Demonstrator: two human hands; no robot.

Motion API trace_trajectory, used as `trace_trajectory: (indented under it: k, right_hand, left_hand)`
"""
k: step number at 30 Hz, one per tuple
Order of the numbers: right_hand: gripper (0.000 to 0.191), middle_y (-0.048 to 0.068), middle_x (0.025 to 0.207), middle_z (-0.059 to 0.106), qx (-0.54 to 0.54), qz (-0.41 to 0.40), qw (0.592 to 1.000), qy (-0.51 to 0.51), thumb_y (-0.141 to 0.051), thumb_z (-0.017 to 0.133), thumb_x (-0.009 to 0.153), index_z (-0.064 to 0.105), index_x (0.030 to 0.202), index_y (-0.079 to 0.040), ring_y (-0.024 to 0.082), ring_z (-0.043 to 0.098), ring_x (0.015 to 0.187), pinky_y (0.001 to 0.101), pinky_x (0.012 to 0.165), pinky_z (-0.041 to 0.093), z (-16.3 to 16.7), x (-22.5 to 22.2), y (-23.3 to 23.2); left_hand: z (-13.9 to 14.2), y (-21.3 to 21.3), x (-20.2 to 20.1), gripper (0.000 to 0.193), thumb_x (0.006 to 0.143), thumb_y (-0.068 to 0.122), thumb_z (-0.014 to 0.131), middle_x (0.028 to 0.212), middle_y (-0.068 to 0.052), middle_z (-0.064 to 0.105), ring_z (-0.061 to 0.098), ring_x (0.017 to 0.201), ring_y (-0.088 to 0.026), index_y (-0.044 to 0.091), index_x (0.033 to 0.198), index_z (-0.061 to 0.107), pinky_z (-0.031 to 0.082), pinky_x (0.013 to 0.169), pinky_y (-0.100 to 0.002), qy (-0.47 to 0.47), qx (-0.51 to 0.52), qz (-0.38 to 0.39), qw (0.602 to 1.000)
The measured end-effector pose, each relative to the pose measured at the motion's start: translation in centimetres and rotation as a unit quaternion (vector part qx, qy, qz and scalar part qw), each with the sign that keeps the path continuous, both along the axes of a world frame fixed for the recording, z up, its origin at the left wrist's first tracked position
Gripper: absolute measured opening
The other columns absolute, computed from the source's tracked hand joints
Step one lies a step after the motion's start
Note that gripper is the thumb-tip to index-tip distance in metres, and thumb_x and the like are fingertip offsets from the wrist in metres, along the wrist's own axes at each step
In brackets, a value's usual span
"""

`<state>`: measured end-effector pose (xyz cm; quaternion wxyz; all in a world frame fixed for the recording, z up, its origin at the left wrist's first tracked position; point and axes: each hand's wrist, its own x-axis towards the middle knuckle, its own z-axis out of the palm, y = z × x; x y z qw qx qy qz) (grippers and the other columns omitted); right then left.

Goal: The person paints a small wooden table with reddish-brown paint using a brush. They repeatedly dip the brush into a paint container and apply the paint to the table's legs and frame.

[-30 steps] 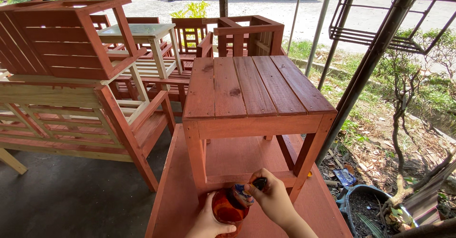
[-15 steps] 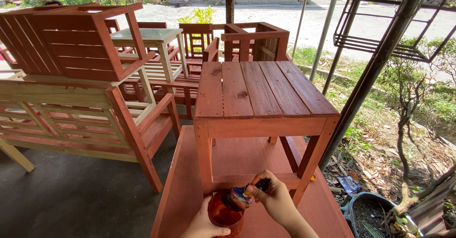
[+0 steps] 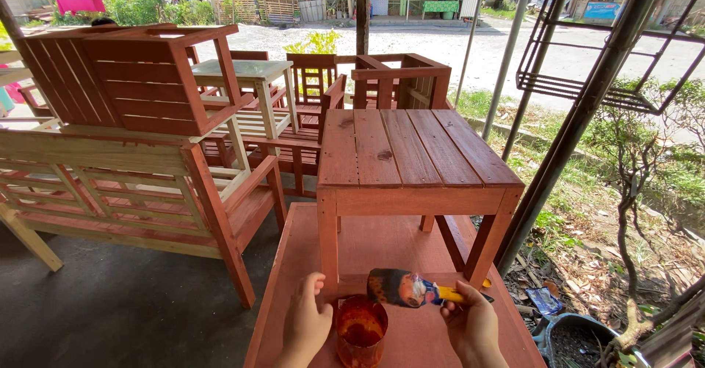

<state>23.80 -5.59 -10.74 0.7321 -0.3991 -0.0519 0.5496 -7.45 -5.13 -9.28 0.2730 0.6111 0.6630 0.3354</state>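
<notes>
My left hand (image 3: 307,322) grips the side of a clear plastic cup (image 3: 360,331) holding red-brown stain. My right hand (image 3: 470,324) holds a paintbrush (image 3: 408,289) by its yellow handle, its wide stained bristles lying level just above the cup's rim. Both hands hover over a red-stained flat wooden board (image 3: 382,243). A small red-stained slatted wooden table (image 3: 411,151) stands on that board, directly beyond the cup.
A partly stained wooden bench (image 3: 132,192) stands on the concrete at left with an upturned chair (image 3: 132,81) stacked on it. More stained chairs (image 3: 396,81) crowd the back. A slanted metal pole (image 3: 580,118) and a small potted tree (image 3: 631,265) stand at right.
The view has shifted so the table sits farther right. My right hand has lifted the brush out of the cup and now holds it level above the rim.
</notes>
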Motion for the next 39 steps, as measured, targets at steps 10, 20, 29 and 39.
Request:
trace_trajectory:
  k: [10, 20, 29, 39]
  right_hand:
    - [0.006, 0.017, 0.082, 0.07, 0.051, 0.024, 0.983, -0.176, -0.002, 0.063, 0.089, 0.062, 0.095, 0.0, 0.023, 0.062, 0.06, 0.0366, 0.057, 0.055, 5.2, -2.7, -1.5]
    - [0.007, 0.016, 0.078, 0.069, 0.019, 0.085, 0.963, -0.257, -0.002, 0.071, 0.085, 0.067, 0.09, -0.002, 0.022, 0.064, 0.059, 0.0364, 0.057, 0.056, 3.8, -3.8, -1.7]
    - [0.006, 0.014, 0.076, 0.067, -0.006, 0.094, 0.971, -0.221, -0.004, 0.07, 0.086, 0.066, 0.089, -0.002, 0.021, 0.062, 0.058, 0.0364, 0.055, 0.055, 2.7, -3.8, -2.0]
    - [0.005, 0.013, 0.076, 0.068, 0.017, 0.131, 0.963, -0.235, -0.003, 0.07, 0.088, 0.065, 0.088, 0.0, 0.02, 0.062, 0.059, 0.0356, 0.055, 0.055, 3.2, -3.4, -1.4]
  left_hand:
    - [7.3, 0.0, 2.3, 0.069, 0.079, 0.004, 0.07, 0.146, -0.011, 0.041, 0.036, 0.141, -0.033, 0.015, 0.14, 0.04, 0.031, 0.114, -0.054, 0.114, 0.231, -0.025, 0.966]
    - [4.1, 0.1, 1.1, 0.065, 0.074, 0.0, 0.071, 0.14, -0.009, 0.046, 0.041, 0.138, -0.03, 0.014, 0.131, 0.042, 0.029, 0.117, -0.049, 0.107, 0.184, -0.029, 0.977]
    - [-5.1, 1.3, 0.7, 0.106, 0.068, 0.008, 0.077, 0.155, -0.018, 0.038, 0.031, 0.15, -0.036, 0.018, 0.156, 0.019, 0.029, 0.126, -0.044, 0.054, -0.327, -0.091, 0.939]
    - [-8.3, 1.2, 1.5, 0.139, 0.054, 0.028, 0.1, 0.162, -0.012, 0.031, 0.025, 0.154, -0.032, 0.02, 0.161, 0.011, 0.023, 0.129, -0.047, -0.07, -0.243, -0.101, 0.962]
